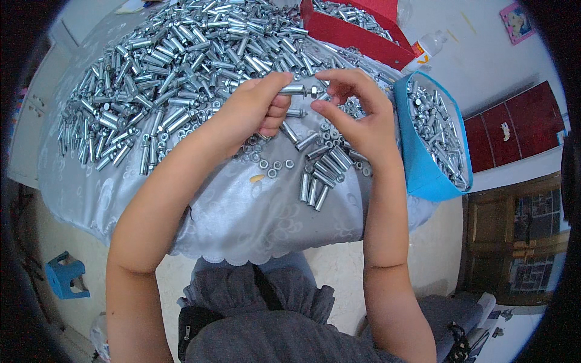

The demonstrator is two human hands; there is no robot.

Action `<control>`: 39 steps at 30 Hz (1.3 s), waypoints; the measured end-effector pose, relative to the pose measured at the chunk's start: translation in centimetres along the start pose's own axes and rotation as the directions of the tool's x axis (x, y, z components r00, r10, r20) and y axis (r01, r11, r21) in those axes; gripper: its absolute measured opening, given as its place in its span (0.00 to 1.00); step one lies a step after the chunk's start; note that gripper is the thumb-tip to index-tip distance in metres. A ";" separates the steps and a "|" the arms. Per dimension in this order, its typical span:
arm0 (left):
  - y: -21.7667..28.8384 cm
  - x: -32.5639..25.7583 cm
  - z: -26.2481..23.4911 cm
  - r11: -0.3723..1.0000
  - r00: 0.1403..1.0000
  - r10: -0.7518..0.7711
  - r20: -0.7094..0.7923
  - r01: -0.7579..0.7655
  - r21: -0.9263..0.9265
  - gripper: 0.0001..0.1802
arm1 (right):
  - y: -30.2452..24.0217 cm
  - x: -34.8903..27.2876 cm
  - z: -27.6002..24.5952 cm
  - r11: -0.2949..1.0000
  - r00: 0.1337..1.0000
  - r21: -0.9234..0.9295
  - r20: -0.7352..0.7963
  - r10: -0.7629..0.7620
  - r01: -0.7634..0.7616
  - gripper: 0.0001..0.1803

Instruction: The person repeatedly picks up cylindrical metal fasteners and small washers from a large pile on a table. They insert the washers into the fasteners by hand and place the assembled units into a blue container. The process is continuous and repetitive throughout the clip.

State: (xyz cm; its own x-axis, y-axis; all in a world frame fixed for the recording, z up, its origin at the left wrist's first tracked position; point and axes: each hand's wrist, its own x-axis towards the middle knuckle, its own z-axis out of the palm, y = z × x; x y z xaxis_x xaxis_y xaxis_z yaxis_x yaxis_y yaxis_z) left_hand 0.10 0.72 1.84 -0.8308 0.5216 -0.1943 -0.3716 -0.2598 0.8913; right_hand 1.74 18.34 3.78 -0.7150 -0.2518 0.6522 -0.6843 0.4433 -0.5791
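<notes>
My left hand (251,112) is closed around a silver sleeve anchor (294,89), which points to the right. A hex nut (314,91) sits on the anchor's exposed threaded end. Just right of that end, my right hand (366,118) has its thumb and forefinger spread apart, with nothing visible between them. Below the hands lies a small group of metal sleeves (327,172). Loose nuts (277,165) are scattered on the cloth beside them. A large heap of sleeve anchors (175,66) spreads beyond and to the left.
A blue fabric bin (426,178) full of metal parts stands right of my right forearm. Behind it is a red box (351,41) with more anchors, near a clear plastic bottle (431,43). A silvery tablecloth (242,224) hangs over the near edge; a blue stool (65,275) stands at lower left.
</notes>
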 end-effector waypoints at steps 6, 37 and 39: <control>0.0 0.1 0.1 1.000 1.000 0.003 -0.010 -0.003 0.018 0.22 | 1.4 -0.6 -1.3 0.995 0.978 -0.094 0.203 0.049 -0.030 0.14; -1.6 0.5 -0.2 0.909 0.978 0.209 -0.009 -0.191 0.371 0.24 | 0.0 -0.8 1.2 0.984 0.988 -0.145 0.102 0.115 -0.100 0.11; -1.8 0.5 -0.2 0.732 0.899 0.436 0.039 -0.379 0.565 0.23 | 0.0 -0.9 1.4 0.979 0.975 -0.085 0.106 0.195 -0.187 0.13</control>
State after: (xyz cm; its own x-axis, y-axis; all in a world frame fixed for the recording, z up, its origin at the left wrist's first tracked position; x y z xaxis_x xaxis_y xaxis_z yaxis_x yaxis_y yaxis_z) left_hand 0.31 1.26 0.02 -0.8926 0.3879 0.2296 0.2773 0.0711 0.9581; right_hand 2.16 17.39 2.49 -0.8460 -0.2499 0.4710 -0.5240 0.5537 -0.6472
